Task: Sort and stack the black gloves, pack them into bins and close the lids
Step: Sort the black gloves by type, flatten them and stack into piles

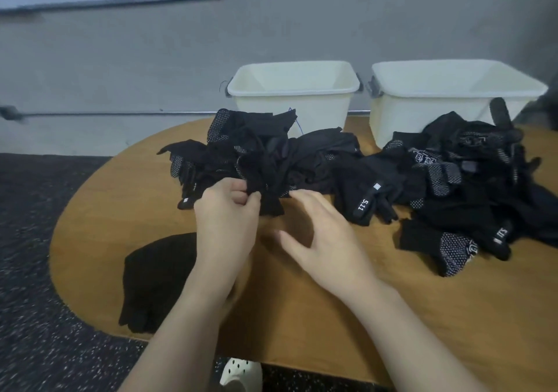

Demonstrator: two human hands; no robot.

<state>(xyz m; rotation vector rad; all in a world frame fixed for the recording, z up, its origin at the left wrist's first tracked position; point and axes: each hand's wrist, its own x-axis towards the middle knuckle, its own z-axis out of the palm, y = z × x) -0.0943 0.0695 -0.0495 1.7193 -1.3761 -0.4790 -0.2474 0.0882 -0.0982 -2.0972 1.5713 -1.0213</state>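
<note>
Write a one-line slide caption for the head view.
Left hand pinches a black glove from the pile; two white bins wait open.

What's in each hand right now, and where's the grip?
Left hand pinches a black glove at its near edge, at the front of the glove pile. Right hand is open, holding nothing.

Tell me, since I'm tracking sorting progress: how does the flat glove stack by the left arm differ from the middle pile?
The flat stack lies neat, low and untouched; the middle pile is a tangled, taller heap, with the left hand pinching one glove. The pile shows white-dotted palms; the stack looks plain. Both are black gloves on the wooden table.
</note>
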